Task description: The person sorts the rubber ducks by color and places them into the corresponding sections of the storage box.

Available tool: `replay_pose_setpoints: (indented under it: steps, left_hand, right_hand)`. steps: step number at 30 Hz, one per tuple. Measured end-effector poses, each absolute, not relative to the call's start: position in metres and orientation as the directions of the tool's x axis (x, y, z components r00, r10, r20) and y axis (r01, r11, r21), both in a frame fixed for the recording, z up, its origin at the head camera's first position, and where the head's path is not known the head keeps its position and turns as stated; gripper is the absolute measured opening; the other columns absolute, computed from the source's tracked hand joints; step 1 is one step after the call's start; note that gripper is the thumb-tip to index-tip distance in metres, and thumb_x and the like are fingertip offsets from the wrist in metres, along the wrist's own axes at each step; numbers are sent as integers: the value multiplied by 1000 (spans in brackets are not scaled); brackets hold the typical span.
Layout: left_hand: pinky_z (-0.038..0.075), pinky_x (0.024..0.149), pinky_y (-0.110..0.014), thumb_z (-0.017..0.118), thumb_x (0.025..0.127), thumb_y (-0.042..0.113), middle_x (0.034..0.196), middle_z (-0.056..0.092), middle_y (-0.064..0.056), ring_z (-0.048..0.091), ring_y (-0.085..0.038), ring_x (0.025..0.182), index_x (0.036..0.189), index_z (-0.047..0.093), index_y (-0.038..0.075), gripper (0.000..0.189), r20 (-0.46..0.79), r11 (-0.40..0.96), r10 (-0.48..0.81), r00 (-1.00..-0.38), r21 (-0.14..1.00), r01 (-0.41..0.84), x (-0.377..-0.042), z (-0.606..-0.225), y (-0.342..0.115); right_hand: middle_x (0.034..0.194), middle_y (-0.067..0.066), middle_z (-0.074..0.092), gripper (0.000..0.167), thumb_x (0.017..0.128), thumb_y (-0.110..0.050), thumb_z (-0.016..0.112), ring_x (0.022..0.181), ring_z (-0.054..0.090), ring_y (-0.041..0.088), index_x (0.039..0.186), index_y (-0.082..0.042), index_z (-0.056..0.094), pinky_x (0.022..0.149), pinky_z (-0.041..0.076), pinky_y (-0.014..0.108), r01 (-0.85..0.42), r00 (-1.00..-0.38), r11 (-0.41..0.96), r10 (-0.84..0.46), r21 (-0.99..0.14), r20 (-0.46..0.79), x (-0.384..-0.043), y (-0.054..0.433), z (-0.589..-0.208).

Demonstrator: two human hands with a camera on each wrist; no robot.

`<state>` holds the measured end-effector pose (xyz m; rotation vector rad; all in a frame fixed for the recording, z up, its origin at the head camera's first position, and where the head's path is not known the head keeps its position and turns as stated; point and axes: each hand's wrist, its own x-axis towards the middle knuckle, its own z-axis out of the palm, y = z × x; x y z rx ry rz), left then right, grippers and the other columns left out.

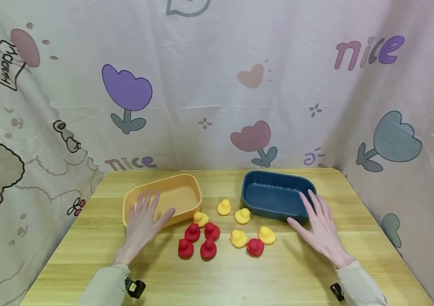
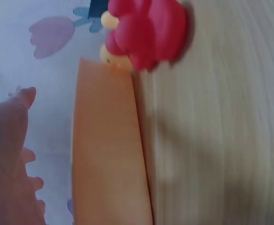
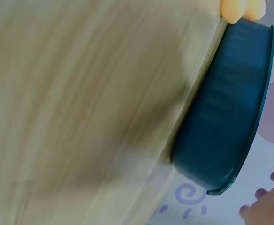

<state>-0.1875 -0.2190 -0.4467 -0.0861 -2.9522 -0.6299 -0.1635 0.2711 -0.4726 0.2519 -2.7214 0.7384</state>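
My left hand point(image 1: 143, 225), fingers spread, hovers over the near left part of a yellow-orange tray point(image 1: 180, 193). On the right, my right hand point(image 1: 321, 231) is spread too, above the near right corner of a dark blue tray point(image 1: 278, 197). Neither hand holds anything. Between them lie several red rubber ducks point(image 1: 208, 249) and several yellow rubber ducks point(image 1: 238, 239). One yellow duck point(image 1: 201, 219) sits against the orange tray's corner. A lone red duck point(image 1: 255, 247) lies among the yellow ones. The left wrist view shows the orange tray's wall point(image 2: 106, 145); the right wrist view shows the blue tray's side point(image 3: 226, 108).
A light wooden table point(image 1: 224, 280) carries everything. Behind it and along both sides hangs a pale curtain point(image 1: 194, 76) printed with flowers and words. Dark wrist cameras point(image 1: 135, 288) sit by both sleeves.
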Motion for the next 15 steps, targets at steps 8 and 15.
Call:
replay_pose_setpoints:
  steps: [8,15]
  left_hand:
    - [6,129,-62,48,99,60,169,14,-18,6,-44,156,162,17,13,85,143,872,116,-983,460,170,-192,-438,-188]
    - [18,127,-62,58,97,55,168,22,-12,15,-37,157,161,24,16,82,146,739,161,-976,638,217,-201,-431,-151]
  right_hand:
    - [157,16,37,79,83,-24,81,140,32,41,153,-20,43,107,34,68,-373,-887,744,-109,-554,449,-158,260,-471]
    - [135,8,57,68,79,-7,84,116,54,15,141,-16,57,99,45,14,-478,-851,614,-147,-628,504,-153,250,-474]
